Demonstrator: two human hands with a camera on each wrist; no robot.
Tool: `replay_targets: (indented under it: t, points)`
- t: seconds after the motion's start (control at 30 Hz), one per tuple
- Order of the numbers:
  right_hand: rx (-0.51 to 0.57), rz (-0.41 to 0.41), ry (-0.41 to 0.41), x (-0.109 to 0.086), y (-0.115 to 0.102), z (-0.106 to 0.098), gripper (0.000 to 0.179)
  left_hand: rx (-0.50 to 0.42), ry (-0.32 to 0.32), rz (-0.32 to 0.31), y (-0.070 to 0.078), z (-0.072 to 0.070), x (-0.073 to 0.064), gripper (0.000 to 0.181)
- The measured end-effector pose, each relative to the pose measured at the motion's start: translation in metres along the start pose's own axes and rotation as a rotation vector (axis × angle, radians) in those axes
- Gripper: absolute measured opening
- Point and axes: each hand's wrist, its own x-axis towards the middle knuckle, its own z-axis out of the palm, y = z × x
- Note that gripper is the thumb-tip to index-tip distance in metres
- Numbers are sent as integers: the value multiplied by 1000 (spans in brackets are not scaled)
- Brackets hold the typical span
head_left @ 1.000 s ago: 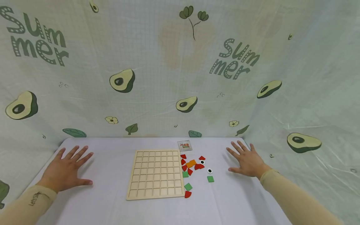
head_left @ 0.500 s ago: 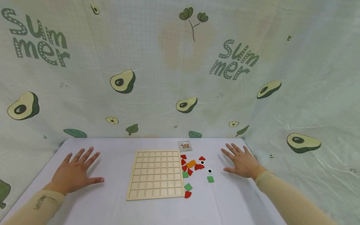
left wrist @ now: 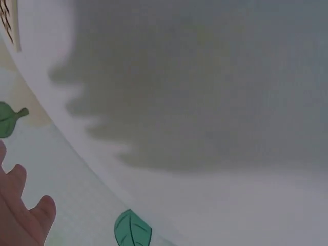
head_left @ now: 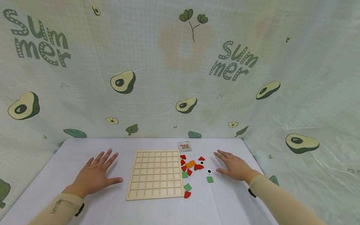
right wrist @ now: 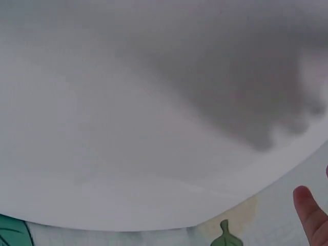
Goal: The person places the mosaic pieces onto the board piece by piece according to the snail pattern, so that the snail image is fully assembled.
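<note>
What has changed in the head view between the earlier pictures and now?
The left hand moved rightward, closer to the wooden grid board; the right hand moved leftward, closer to the white eye pieces. Neither hand has taken hold of anything. The board, picture card, red pieces, green squares and orange pieces stayed in place.

Between the left hand (head_left: pixel 92 177) and the right hand (head_left: pixel 234 166), the board (head_left: pixel 156 174) was beige with a square grid. Nearer to the right hand, the pieces (head_left: pixel 210 179) were red, green, orange and black-and-white. Beyond the hands, the pale cloth (head_left: pixel 153 47) had a green avocado pattern.
</note>
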Motion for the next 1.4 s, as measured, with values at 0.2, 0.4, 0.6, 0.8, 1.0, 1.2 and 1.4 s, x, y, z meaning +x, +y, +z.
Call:
replay_targets:
  t: [0.2,0.4,0.6,0.8,1.0,1.2,1.4]
  points:
    - [108,83,-42,2,-10,6,76,-105,0,86,28,10,2,105]
    - [227,109,-30,6,-17,15,68,-196,-66,133,45,17,0,106]
    - [401,86,-17,7,-23,21,58,-218,-138,127,46,26,1,110]
    - [547,63,5,10,-25,27,53,-240,-135,176,49,28,1,108]
    - [625,88,-11,13,-25,34,48,-249,-168,154,51,30,1,106]
    - [624,75,-1,14,-26,37,41,-249,-196,113,51,30,0,110]
    - [613,39,12,13,-25,38,29,-263,-199,108,52,28,-1,112]
